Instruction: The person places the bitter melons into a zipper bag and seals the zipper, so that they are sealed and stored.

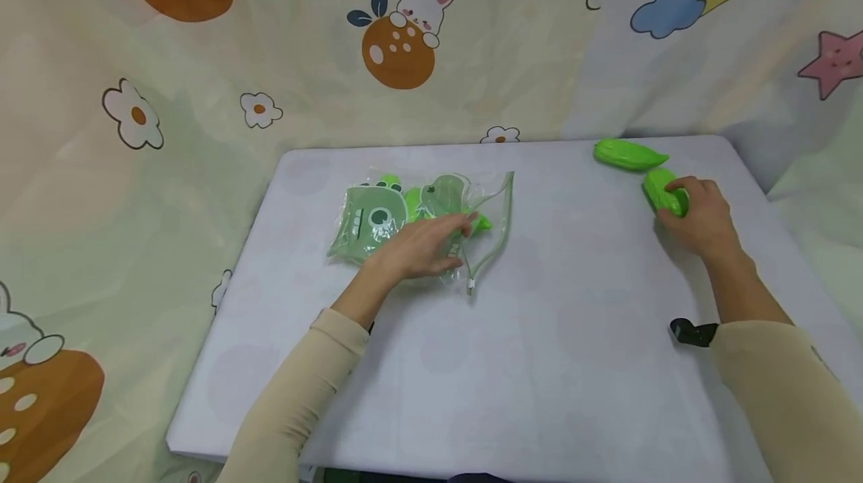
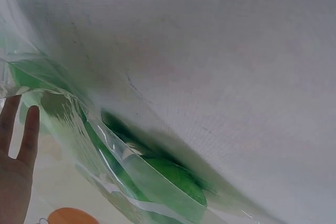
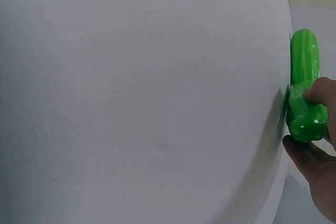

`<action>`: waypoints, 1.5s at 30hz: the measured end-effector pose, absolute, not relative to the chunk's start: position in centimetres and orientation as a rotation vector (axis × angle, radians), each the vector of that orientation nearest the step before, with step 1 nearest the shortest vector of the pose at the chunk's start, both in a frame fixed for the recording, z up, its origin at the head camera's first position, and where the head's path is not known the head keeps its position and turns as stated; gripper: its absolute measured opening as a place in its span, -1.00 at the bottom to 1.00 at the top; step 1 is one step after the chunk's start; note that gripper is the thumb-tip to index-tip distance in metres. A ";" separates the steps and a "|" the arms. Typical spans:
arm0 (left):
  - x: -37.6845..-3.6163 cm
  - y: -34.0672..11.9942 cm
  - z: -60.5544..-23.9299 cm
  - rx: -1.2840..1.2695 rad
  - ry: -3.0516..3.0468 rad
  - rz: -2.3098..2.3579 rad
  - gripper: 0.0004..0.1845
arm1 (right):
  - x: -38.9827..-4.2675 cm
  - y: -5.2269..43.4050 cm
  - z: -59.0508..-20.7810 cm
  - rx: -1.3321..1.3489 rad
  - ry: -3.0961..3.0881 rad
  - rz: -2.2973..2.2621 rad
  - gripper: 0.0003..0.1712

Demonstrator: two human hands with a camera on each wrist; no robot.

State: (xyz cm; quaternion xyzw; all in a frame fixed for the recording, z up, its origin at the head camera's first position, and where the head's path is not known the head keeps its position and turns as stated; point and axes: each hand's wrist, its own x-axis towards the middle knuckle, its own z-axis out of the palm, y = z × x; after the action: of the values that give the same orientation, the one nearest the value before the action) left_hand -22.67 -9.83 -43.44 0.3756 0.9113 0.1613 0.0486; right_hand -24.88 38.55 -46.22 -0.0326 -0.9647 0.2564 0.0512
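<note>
Two hands at work on a white worktop [image 1: 539,363]. Left hand [image 1: 421,247] lies flat, fingers straight and slightly spread, pressing down on a clear plastic bag [image 1: 411,217] at about 10 o'clock from worktop centre. Left wrist view shows straight fingers [image 2: 29,129] beside the bag's shiny film [image 2: 105,150], green shapes inside.

Right hand [image 1: 697,217] is at about 2 o'clock, fingers curled round a green toy [image 1: 664,191], thumb and fingertips on its near end. Right wrist view: fingers [image 3: 320,93] pinch the lumpy near end of the toy [image 3: 304,93], its smooth rounded far end pointing away; the toy lies on the worktop surface, near the right edge.

A second green piece [image 1: 627,155], pod-shaped with a pointed tip, lies just beyond the held toy at 1 o'clock; touching or just apart, cannot tell.

Bag holds several green items, one with a round eye-like mark, and has a zip strip along its right side. Cartoon-print cloth [image 1: 202,93] hangs behind.
</note>
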 end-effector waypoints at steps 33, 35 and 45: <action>-22.7 -9.1 -43.3 1.176 2.779 0.496 -0.52 | -21.5 26.1 -43.5 0.487 -2.516 1.429 -0.44; -22.7 -9.1 -43.3 1.172 2.779 0.490 -0.52 | -21.4 25.2 -43.1 0.517 -2.512 1.462 -0.44; -22.6 -8.9 -43.3 1.161 2.809 0.481 -0.51 | -21.2 22.4 -42.6 0.726 -2.552 1.474 -0.47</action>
State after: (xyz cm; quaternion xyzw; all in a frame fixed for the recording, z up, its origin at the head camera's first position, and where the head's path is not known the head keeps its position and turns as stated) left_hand -22.61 -8.94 -43.26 0.3771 0.9123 0.1563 0.0323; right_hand -21.16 22.45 -42.61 0.2390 -0.8396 0.4850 0.0530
